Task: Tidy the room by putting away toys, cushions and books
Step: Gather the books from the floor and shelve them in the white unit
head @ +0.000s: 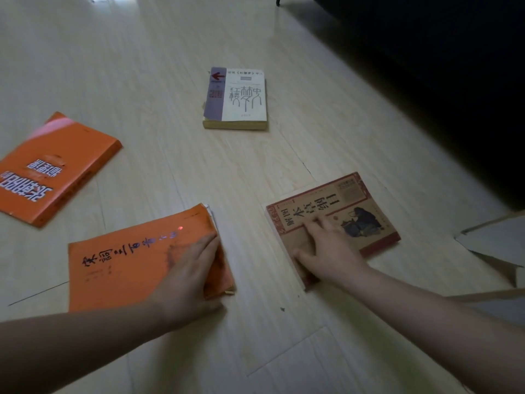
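four books lie flat and well apart on the pale wood-look floor (255, 166). the left hand (193, 274) rests on the thin orange paperback book (127, 265) at its right edge, fingers nearly straight across the cover and not curled round it. the right hand (329, 251) lies spread on the brown illustrated paperback book (355, 206), thumb at its left edge, fingers flat on the cover, gripping nothing. both books look light and bendy, with smooth covers that would probably slide on this floor. the safest hold is likely at the spine or a long edge, thumb on top and fingers slipped beneath. the orange cover reads 宋词三百首 in dark brush script. the brown one reads 图解本草纲目. farther off, a thick white and purple paperback book (241, 100) shows a red arrow and large seal-style characters, seemingly 红楼梦中人, and looks the heaviest. a second orange paperback book (54, 166) at the left carries white characters upside down, which i cannot read surely. a cardboard flap (494, 240) lies at the right.
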Motion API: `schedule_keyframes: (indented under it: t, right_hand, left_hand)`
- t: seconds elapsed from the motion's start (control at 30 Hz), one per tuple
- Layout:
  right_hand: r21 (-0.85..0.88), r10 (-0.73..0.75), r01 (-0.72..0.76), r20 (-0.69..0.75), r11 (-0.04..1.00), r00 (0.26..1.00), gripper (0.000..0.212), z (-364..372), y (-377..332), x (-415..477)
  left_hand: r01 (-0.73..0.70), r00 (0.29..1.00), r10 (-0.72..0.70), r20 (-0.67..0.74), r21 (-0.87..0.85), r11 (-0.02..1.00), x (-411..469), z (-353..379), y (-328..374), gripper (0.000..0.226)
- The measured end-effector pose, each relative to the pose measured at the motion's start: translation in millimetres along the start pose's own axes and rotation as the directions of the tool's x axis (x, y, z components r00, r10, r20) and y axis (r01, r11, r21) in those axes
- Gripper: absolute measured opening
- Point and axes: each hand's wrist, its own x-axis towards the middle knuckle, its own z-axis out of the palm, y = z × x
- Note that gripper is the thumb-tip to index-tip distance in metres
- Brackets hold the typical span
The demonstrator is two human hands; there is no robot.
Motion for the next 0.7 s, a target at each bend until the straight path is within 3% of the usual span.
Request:
schedule_keyframes:
  t: [0.1, 0.2, 0.53, 0.7]
  right_hand:
    - [-0.035, 0.121, -0.117, 0.125, 0.993, 0.985, 0.096, -2, 18, 12]
    - [-0.054, 0.122, -0.114, 0.163, 0.992, 0.979, 0.106, -2, 23, 17]
    - [-0.123, 0.152, -0.138, 0.116, 0.983, 0.982, 0.116, 22, 8, -3]
    - [-0.164, 0.141, -0.117, 0.142, 0.98, 0.98, 0.11, 27, -3, -22]
  left_hand:
    - [0.018, 0.999, -0.024, 0.046, 0.139, 0.99, 5, -3, -5, 0.112]
    - [0.075, 0.993, -0.092, 0.077, 0.199, 0.977, 13, -6, -4, 0.111]
    - [0.049, 0.991, -0.072, 0.108, 0.199, 0.979, 27, -8, -1, 0.109]
    - [-0.034, 0.986, -0.004, 0.167, 0.22, 0.975, 36, -13, 4, 0.109]
